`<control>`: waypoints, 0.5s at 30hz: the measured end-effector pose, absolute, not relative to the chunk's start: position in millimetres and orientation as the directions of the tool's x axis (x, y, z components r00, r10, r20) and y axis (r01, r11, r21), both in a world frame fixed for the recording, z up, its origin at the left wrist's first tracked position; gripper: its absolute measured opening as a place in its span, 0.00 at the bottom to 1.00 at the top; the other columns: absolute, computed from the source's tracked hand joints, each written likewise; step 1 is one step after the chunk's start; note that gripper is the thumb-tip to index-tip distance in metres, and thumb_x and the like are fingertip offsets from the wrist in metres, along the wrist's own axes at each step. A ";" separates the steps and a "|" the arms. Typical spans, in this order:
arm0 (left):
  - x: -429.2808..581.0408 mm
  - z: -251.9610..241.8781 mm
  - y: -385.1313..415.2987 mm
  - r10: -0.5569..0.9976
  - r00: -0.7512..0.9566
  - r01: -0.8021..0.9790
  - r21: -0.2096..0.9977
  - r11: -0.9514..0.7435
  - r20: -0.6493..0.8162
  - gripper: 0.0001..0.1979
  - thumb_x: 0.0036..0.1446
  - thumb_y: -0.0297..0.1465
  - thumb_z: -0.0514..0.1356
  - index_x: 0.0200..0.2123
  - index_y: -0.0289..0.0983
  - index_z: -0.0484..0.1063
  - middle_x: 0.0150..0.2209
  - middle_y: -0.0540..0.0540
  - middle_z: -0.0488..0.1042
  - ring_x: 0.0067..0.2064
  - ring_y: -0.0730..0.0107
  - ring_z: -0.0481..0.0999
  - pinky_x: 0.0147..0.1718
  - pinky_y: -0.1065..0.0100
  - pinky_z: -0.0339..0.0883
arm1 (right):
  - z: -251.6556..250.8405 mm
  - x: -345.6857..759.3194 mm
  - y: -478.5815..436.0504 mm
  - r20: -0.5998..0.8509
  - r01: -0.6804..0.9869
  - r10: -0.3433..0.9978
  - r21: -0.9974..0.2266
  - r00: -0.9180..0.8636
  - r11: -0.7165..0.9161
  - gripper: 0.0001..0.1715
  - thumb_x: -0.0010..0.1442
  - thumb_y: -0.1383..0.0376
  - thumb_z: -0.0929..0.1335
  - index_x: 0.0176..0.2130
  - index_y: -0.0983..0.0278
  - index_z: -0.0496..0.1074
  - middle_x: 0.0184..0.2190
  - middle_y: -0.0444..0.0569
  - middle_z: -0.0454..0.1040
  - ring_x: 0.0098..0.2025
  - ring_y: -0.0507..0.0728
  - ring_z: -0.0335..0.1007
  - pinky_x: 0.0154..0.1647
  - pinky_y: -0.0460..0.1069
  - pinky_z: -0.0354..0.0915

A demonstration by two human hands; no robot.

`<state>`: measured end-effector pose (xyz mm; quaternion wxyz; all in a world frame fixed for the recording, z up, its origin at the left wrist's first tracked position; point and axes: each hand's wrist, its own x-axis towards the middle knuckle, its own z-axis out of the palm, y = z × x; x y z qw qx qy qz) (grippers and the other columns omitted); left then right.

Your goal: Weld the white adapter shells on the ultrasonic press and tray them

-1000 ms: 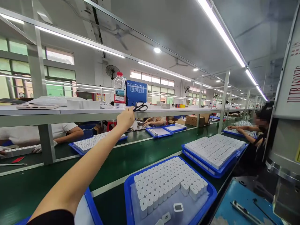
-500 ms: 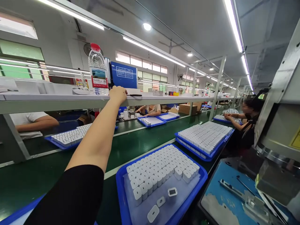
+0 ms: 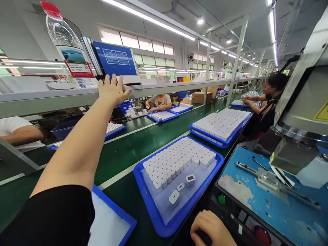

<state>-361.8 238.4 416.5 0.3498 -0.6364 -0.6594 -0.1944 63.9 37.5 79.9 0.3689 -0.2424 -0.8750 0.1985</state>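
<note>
My left hand point(image 3: 112, 89) reaches up to the white shelf's edge, fingers spread and open, with nothing seen in it. Just right of its fingers lies a dark pen-like stick point(image 3: 132, 84). Behind it stand a blue folder point(image 3: 116, 58) and a clear water bottle point(image 3: 68, 51) with a red cap. Low in the view, my right hand point(image 3: 211, 227) is curled beside the machine's front; something dark shows under its fingers, its kind unclear. Left of that hand sits a blue tray point(image 3: 164, 230) with rows of white box-shaped housings point(image 3: 176, 159) and a few loose white pieces.
A machine with a blue worn plate point(image 3: 238, 167), a metal fixture point(image 3: 269, 181) and a green button point(image 3: 221, 199) is at right. Stacked trays of white housings point(image 3: 220, 124) stand further along the green bench point(image 3: 123, 164). Co-workers point(image 3: 275, 89) sit across and at right.
My left hand, closed at the shelf before, now has its fingers spread. My right hand has come into view at the bottom. The view has shifted downward and closer to the shelf.
</note>
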 end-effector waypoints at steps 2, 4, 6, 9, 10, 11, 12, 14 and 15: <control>-328.3 386.0 223.1 0.611 0.108 0.983 -0.176 0.053 0.785 0.30 0.67 0.35 0.51 0.62 0.19 0.47 0.67 0.29 0.44 0.64 0.53 0.43 0.60 0.43 0.33 | 68.1 65.4 42.9 0.495 0.375 0.644 -0.539 -0.583 0.754 0.06 0.59 0.70 0.64 0.32 0.58 0.68 0.28 0.43 0.74 0.30 0.55 0.70 0.37 0.52 0.68; -283.7 341.4 202.1 0.707 0.236 0.969 -0.214 -0.123 0.666 0.24 0.65 0.33 0.50 0.60 0.24 0.54 0.63 0.32 0.55 0.61 0.57 0.52 0.59 0.49 0.45 | 59.9 69.0 53.2 0.461 0.474 0.714 -0.539 -0.527 0.697 0.10 0.59 0.72 0.62 0.36 0.60 0.69 0.33 0.47 0.74 0.35 0.57 0.70 0.39 0.53 0.68; -237.7 286.0 178.7 0.832 0.360 0.932 -0.212 -0.295 0.422 0.16 0.63 0.32 0.50 0.51 0.31 0.67 0.51 0.36 0.69 0.52 0.59 0.65 0.50 0.56 0.59 | 56.8 70.7 71.4 0.468 0.537 0.747 -0.519 -0.473 0.665 0.13 0.60 0.72 0.61 0.42 0.60 0.70 0.39 0.50 0.74 0.40 0.59 0.70 0.41 0.54 0.67; -185.9 201.7 149.0 0.863 0.479 0.876 -0.155 -0.457 0.162 0.09 0.59 0.33 0.54 0.35 0.40 0.75 0.34 0.46 0.77 0.37 0.66 0.74 0.34 0.68 0.65 | 59.3 64.7 108.9 0.520 0.583 0.723 -0.441 -0.455 0.683 0.17 0.60 0.73 0.62 0.45 0.60 0.71 0.44 0.52 0.74 0.46 0.61 0.69 0.46 0.57 0.67; -175.0 178.1 142.4 0.885 0.464 0.886 -0.035 -0.463 0.030 0.09 0.59 0.31 0.54 0.35 0.41 0.75 0.35 0.45 0.77 0.36 0.64 0.74 0.33 0.67 0.64 | 60.7 60.8 121.4 0.527 0.581 0.706 -0.415 -0.474 0.700 0.17 0.59 0.73 0.62 0.44 0.59 0.72 0.45 0.51 0.73 0.47 0.61 0.68 0.47 0.57 0.66; -166.7 158.0 137.7 0.886 0.463 0.887 0.011 -0.463 -0.029 0.09 0.57 0.31 0.55 0.33 0.42 0.76 0.33 0.45 0.78 0.34 0.64 0.75 0.30 0.67 0.64 | 61.8 56.4 132.6 0.527 0.576 0.693 -0.400 -0.493 0.713 0.17 0.58 0.74 0.62 0.43 0.59 0.73 0.46 0.51 0.73 0.48 0.61 0.68 0.48 0.57 0.66; -160.8 141.5 134.9 0.887 0.458 0.889 0.041 -0.456 -0.066 0.07 0.55 0.32 0.57 0.31 0.42 0.76 0.31 0.45 0.78 0.32 0.64 0.76 0.29 0.67 0.64 | 62.1 52.1 141.9 0.520 0.570 0.687 -0.396 -0.507 0.720 0.17 0.57 0.74 0.63 0.43 0.59 0.73 0.46 0.51 0.74 0.48 0.62 0.68 0.48 0.57 0.66; -153.8 117.9 134.4 0.896 0.430 0.902 0.081 -0.423 -0.108 0.04 0.50 0.32 0.61 0.28 0.42 0.77 0.27 0.45 0.77 0.30 0.61 0.76 0.27 0.65 0.64 | 60.6 45.0 153.8 0.497 0.557 0.692 -0.415 -0.524 0.720 0.17 0.55 0.75 0.64 0.42 0.59 0.73 0.45 0.50 0.75 0.48 0.62 0.69 0.48 0.58 0.67; -151.9 109.7 136.0 0.903 0.413 0.910 0.093 -0.404 -0.118 0.03 0.48 0.32 0.62 0.27 0.41 0.77 0.25 0.45 0.76 0.29 0.60 0.76 0.27 0.65 0.63 | 59.0 42.8 156.5 0.485 0.552 0.700 -0.433 -0.524 0.713 0.17 0.55 0.74 0.64 0.43 0.60 0.73 0.44 0.50 0.75 0.47 0.62 0.69 0.48 0.58 0.67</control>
